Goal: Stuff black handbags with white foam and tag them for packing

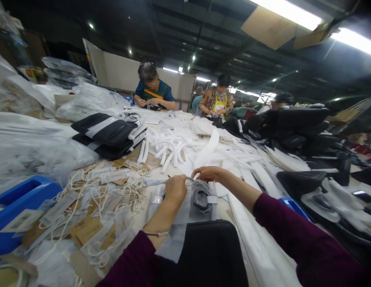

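Looking at a seriously cluttered surface [137,220] here. Got the left grip [176,190] curled tight around something slim, with a dark tip [169,176] poking out; can't make out exactly what. Seeing the right grip [208,174] just beside it, fingers bent near the top of a coiled grey strap [196,198], but honestly can't tell if pinching anything. As for that coil, lying just beyond a flat black piece [214,251], with a white band [212,199] around one side. Also spotting a translucent sheet [173,244] draped over the black piece's left corner. Off to the left, loads of corded tags [106,203] plus a blue holder [32,191]. Farther out, white foam tubes [170,151] near a black stack [104,129], then two co-workers [155,93] [218,101] across the way, heads down.
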Motion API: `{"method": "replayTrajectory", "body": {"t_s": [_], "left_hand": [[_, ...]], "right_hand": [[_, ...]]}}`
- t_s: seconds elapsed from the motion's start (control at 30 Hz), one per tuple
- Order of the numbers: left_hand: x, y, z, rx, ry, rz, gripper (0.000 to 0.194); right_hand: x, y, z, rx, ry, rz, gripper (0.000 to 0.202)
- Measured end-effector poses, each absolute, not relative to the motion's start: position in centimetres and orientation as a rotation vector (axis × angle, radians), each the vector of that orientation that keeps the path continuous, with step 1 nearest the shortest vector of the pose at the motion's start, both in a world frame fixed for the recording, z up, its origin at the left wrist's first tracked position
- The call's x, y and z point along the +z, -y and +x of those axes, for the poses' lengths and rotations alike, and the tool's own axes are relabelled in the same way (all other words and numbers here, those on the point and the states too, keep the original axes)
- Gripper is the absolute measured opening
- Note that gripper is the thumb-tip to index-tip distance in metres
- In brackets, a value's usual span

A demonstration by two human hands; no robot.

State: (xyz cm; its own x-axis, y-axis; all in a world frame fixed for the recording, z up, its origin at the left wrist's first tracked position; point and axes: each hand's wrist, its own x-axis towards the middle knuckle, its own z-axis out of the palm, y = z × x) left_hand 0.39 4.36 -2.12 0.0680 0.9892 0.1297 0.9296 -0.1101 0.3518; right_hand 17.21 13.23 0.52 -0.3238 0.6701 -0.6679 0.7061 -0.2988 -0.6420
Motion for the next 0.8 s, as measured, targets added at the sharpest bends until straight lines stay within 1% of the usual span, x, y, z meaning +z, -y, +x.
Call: {"method": "replayTrajectory", "body": {"t_s": [0.07,0.17,0.3,0.53,0.73,0.8], "left_hand": [[-2.1,-4.3,0.5,0.51,-1.967,2.166,0.037],[-2.0,-4.2,0.5,0.524,-1.966,2.168,0.036],[-2.1,-4.2,0.5,0.545,-1.96,2.168,0.033],[-2.1,-4.1,0.7,0.585,-1.956,2.155,0.03],[-2.2,-4.2,0.4,0.631,-1.913,2.113,0.027],[-2.2,-4.4,0.3,0.651,-1.896,2.091,0.027]], "right_hand": [[0.0,-13.6,16.9,-1.734,-1.791,1.851,0.042],[-0.7,-13.7,16.8,-1.766,-1.731,1.897,0.035],[-1.3,-13.7,17.2,-1.886,-1.687,1.891,0.028],[-1.6,-14.1,17.8,-2.158,-1.653,1.799,0.032],[-1.9,-13.7,17.8,-2.428,-1.649,1.689,0.043],[-2.3,-13.7,17.8,-2.5,-1.634,1.68,0.043]]}}
